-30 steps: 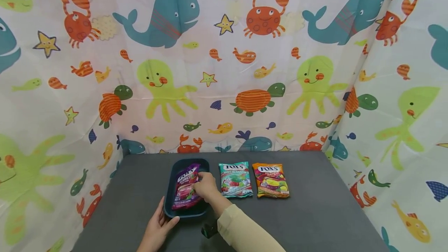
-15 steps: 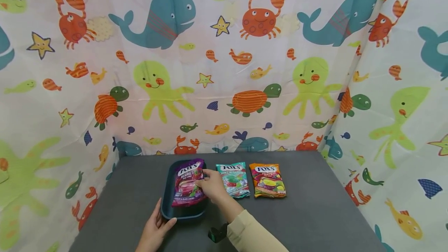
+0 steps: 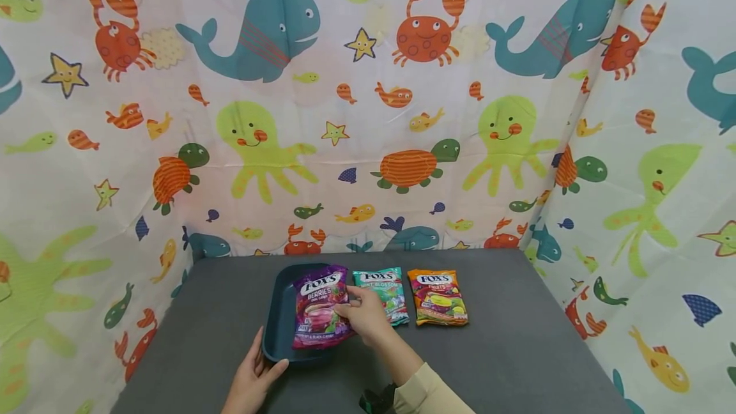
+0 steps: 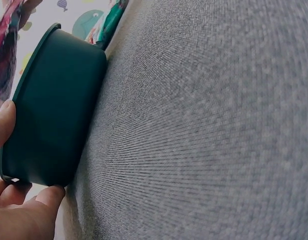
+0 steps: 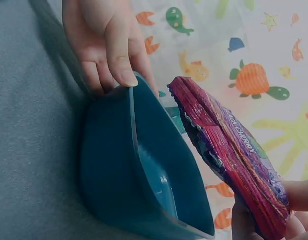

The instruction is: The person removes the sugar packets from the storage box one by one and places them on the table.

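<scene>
I see my right hand [image 3: 365, 317] pinching the purple berries candy bag [image 3: 319, 305] by its right edge, fingers [image 5: 254, 225] curled round the lower corner in the right wrist view. The bag is tilted, raised off the dark teal tray [image 3: 280, 328]; the right wrist view shows a clear gap between the bag [image 5: 229, 150] and the tray's inner floor [image 5: 154, 175], and from the head view the bag overhangs the tray's right rim. My left hand [image 3: 253, 379] holds the tray at its near left corner: the thumb lies over the rim, the other fingers [image 4: 23, 220] press against the outer wall [image 4: 58, 115]. From the right wrist view that same hand [image 5: 106, 45] shows fingertips hooked on the tray's edge. The tray sits on the grey surface [image 3: 506, 350], toward its far left part. Just right of the tray lies a green mint candy bag [image 3: 382, 286], flat on the surface, its near left corner hidden behind my right hand; whether the hand touches it I cannot tell. Just beside it on the right lies an orange fruits candy bag [image 3: 438, 298], flat as well, the two nearly edge to edge. A cloth with sea animals [image 3: 368, 101] hangs behind and to both sides of the surface.
</scene>
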Demonstrator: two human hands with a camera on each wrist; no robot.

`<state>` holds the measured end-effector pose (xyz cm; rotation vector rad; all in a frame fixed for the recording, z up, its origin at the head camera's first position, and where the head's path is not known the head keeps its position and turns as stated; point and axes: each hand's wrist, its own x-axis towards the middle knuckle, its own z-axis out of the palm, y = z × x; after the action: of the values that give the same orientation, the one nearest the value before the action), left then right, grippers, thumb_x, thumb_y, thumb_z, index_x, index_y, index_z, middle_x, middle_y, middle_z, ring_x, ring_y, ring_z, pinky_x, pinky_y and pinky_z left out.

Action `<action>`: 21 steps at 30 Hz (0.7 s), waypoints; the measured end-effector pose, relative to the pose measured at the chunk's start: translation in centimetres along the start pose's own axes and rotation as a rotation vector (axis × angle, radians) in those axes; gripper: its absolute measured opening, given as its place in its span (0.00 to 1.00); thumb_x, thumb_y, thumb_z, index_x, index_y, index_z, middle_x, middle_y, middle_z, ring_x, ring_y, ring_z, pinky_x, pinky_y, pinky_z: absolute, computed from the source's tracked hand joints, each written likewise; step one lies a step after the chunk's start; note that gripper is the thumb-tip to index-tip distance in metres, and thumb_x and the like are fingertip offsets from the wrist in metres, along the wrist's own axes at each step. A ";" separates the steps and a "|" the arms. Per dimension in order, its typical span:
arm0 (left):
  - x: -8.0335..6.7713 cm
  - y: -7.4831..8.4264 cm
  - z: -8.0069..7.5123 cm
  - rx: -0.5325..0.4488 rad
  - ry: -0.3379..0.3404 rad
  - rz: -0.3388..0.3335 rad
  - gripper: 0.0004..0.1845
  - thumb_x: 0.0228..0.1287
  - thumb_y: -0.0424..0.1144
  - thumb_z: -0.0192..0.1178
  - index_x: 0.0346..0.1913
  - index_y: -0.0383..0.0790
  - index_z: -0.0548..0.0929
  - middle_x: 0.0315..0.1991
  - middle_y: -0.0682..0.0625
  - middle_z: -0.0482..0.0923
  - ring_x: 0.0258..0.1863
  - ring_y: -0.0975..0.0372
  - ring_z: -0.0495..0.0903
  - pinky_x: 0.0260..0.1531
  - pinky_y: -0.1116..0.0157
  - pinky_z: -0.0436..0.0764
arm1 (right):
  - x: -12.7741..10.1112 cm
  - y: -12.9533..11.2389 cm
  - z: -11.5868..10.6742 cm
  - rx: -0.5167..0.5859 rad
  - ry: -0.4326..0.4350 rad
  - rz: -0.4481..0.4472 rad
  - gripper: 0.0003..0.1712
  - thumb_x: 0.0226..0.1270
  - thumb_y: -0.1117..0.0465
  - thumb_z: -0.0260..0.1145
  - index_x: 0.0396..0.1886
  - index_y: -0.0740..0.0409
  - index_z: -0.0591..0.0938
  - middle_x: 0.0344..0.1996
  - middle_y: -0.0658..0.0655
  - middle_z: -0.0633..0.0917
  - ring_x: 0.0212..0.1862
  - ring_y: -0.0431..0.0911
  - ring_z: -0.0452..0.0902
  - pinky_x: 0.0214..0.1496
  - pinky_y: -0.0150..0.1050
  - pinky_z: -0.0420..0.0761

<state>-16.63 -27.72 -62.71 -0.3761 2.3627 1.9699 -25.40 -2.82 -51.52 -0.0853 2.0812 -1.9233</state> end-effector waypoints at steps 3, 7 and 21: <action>-0.1 0.1 0.0 0.000 -0.001 0.003 0.57 0.66 0.51 0.68 0.83 0.44 0.38 0.81 0.36 0.45 0.78 0.43 0.53 0.67 0.53 0.74 | -0.6 0.2 -0.8 0.023 -0.007 -0.001 0.36 0.70 0.63 0.69 0.74 0.66 0.68 0.52 0.66 0.87 0.45 0.51 0.88 0.45 0.48 0.90; 0.0 0.1 0.1 -0.006 -0.008 0.016 0.58 0.65 0.51 0.69 0.83 0.44 0.38 0.81 0.37 0.44 0.78 0.44 0.52 0.67 0.53 0.72 | -1.4 0.8 -2.0 0.029 -0.006 -0.005 0.38 0.70 0.62 0.69 0.75 0.67 0.65 0.55 0.68 0.85 0.47 0.52 0.88 0.47 0.49 0.89; 0.1 -0.1 -0.2 -0.026 -0.028 -0.005 0.59 0.65 0.50 0.69 0.83 0.45 0.36 0.82 0.38 0.41 0.79 0.44 0.50 0.68 0.55 0.73 | -4.0 2.8 -6.3 0.108 0.000 0.030 0.41 0.72 0.64 0.66 0.76 0.75 0.58 0.54 0.71 0.85 0.47 0.53 0.88 0.46 0.47 0.90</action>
<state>-16.72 -27.91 -62.78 -0.3527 2.3194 1.9924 -22.78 4.48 -53.19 -0.0296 1.9636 -2.0129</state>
